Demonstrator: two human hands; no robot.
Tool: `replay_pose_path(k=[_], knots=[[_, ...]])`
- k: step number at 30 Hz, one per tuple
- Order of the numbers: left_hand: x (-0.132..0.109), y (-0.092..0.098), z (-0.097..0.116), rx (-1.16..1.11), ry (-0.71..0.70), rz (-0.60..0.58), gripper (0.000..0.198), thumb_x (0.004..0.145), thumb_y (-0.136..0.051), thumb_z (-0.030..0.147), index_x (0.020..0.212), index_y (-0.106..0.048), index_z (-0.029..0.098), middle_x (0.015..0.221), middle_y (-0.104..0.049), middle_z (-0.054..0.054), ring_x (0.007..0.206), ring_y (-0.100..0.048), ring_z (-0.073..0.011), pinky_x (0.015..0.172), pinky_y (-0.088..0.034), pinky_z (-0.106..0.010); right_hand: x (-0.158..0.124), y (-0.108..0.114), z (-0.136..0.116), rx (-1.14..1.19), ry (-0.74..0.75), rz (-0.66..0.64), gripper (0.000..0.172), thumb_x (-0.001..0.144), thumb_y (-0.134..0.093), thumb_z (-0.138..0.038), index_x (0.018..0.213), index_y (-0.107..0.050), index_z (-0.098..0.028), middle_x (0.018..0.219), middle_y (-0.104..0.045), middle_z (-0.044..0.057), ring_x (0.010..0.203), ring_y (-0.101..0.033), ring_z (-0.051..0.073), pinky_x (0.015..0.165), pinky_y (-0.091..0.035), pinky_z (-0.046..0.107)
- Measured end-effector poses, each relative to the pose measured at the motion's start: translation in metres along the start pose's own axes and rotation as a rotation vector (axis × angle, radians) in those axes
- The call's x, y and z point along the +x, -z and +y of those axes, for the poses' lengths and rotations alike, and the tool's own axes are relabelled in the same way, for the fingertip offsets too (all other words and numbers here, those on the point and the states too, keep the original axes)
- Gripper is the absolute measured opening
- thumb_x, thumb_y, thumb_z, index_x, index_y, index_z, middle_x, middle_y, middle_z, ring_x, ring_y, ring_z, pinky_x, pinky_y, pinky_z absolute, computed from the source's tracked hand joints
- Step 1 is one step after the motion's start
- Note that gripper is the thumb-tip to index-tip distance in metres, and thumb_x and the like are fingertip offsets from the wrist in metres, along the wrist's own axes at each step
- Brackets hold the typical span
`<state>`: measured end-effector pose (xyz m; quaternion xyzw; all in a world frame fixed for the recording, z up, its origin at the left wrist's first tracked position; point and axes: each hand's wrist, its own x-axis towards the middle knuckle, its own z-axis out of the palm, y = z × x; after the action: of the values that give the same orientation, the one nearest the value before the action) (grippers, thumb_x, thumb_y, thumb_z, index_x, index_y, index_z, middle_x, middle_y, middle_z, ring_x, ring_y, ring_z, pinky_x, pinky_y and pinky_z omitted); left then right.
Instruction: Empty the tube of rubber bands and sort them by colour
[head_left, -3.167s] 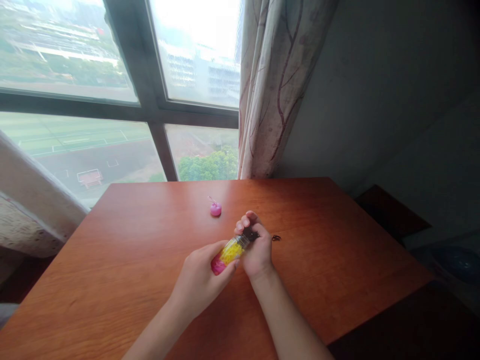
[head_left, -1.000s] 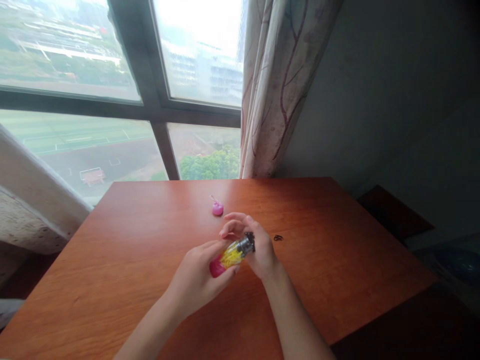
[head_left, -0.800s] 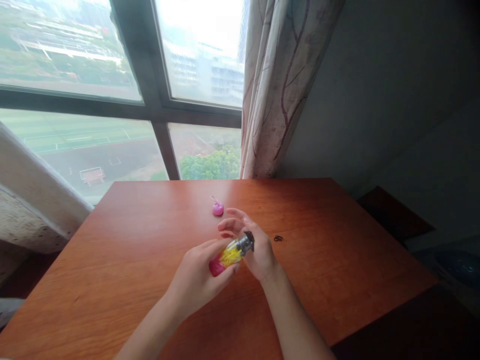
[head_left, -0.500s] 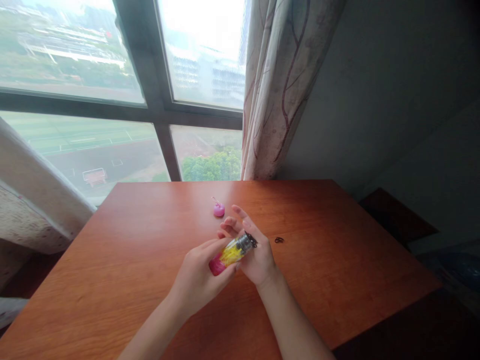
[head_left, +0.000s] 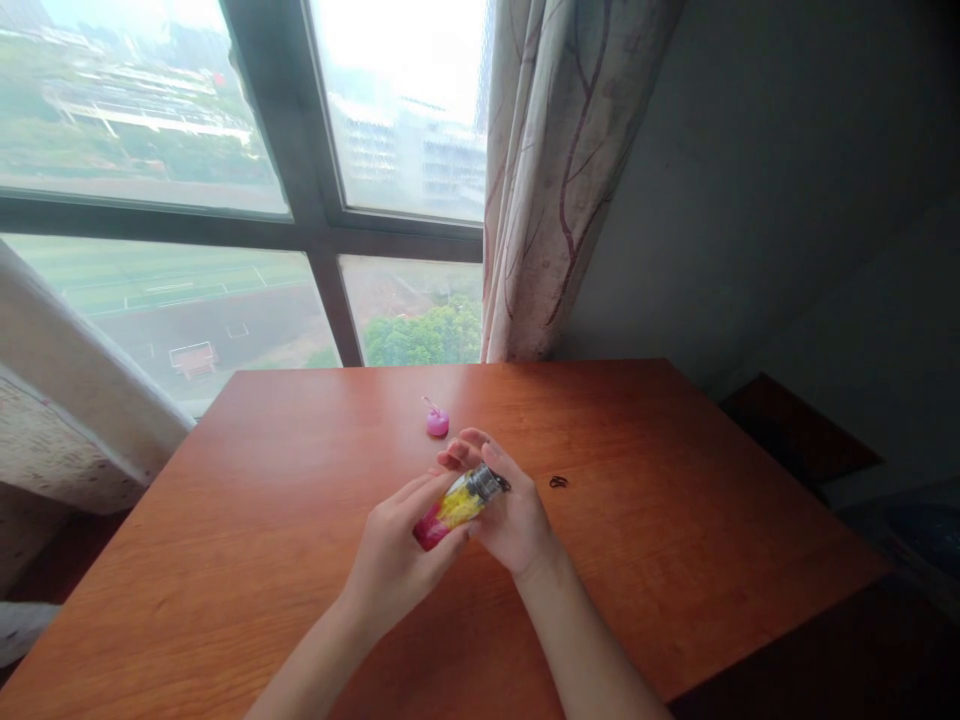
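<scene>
My left hand (head_left: 394,545) is wrapped round a small clear bottle (head_left: 460,507), holding it tilted with its mouth toward my right palm. Inside it are small bands in pink, yellow, white and black layers. Black elastic bands (head_left: 502,482) show at the mouth, against my right hand (head_left: 517,520). That hand is cupped palm up under the mouth, its fingers apart and curved. Beyond the hands, a purple rounded cap (head_left: 437,422) with a thin stem stands on the table. A few black elastic bands (head_left: 558,482) lie on the wood right of my right hand.
The brown wooden table (head_left: 247,520) reaches to the window (head_left: 322,235) at the back. A patterned curtain (head_left: 555,200) hangs at the window's right side, and another curtain (head_left: 67,400) at the left. A dark wall (head_left: 720,200) rises to the right.
My right hand's fingers have curled in closer round the bottle's mouth. The bottle has shifted very slightly left. The cap and the bands on the table stay put.
</scene>
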<state>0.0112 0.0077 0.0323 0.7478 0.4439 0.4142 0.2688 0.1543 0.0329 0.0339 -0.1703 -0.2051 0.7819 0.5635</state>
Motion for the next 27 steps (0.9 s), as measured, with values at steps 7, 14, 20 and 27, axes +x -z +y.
replay_pose_path(k=[7, 14, 20, 27], knots=[[0.0007, -0.0024, -0.0029, -0.047, -0.013, 0.038, 0.031, 0.081, -0.067, 0.021, 0.111, -0.067, 0.017, 0.104, -0.072, -0.007, 0.094, -0.068, -0.0208, 0.082, -0.052, -0.026, 0.0007, -0.0016, 0.0014, -0.029, 0.064, -0.013, 0.015, 0.085, -0.069, -0.035, 0.091, -0.071, -0.021, 0.090, -0.067, 0.000, 0.091, -0.063, 0.016, 0.087, -0.049, 0.029], [0.0017, -0.0021, -0.0050, -0.049, -0.013, 0.067, 0.031, 0.079, -0.070, 0.023, 0.110, -0.068, 0.017, 0.105, -0.073, -0.008, 0.093, -0.069, -0.0220, 0.081, -0.053, -0.027, 0.0005, -0.0016, 0.0048, -0.080, 0.059, -0.093, 0.029, 0.094, -0.054, -0.044, 0.088, -0.071, -0.022, 0.092, -0.067, 0.003, 0.098, -0.061, 0.019, 0.090, -0.048, 0.032], [0.0028, -0.0016, -0.0071, -0.058, -0.018, 0.091, 0.035, 0.079, -0.070, 0.022, 0.113, -0.068, 0.016, 0.113, -0.072, -0.010, 0.100, -0.069, -0.0239, 0.085, -0.054, -0.028, 0.0003, -0.0037, 0.0051, -0.128, 0.088, -0.113, 0.032, 0.095, -0.048, -0.049, 0.096, -0.069, -0.024, 0.095, -0.068, 0.004, 0.097, -0.062, 0.021, 0.090, -0.048, 0.035], [-0.0002, -0.0024, -0.0109, -0.074, -0.023, 0.129, 0.043, 0.080, -0.069, 0.023, 0.121, -0.064, 0.015, 0.116, -0.071, -0.010, 0.102, -0.069, -0.0243, 0.086, -0.055, -0.029, -0.0043, -0.0067, 0.0029, -0.175, 0.092, -0.130, 0.035, 0.090, -0.045, -0.041, 0.111, -0.065, -0.022, 0.102, -0.069, 0.007, 0.096, -0.061, 0.022, 0.089, -0.048, 0.036]])
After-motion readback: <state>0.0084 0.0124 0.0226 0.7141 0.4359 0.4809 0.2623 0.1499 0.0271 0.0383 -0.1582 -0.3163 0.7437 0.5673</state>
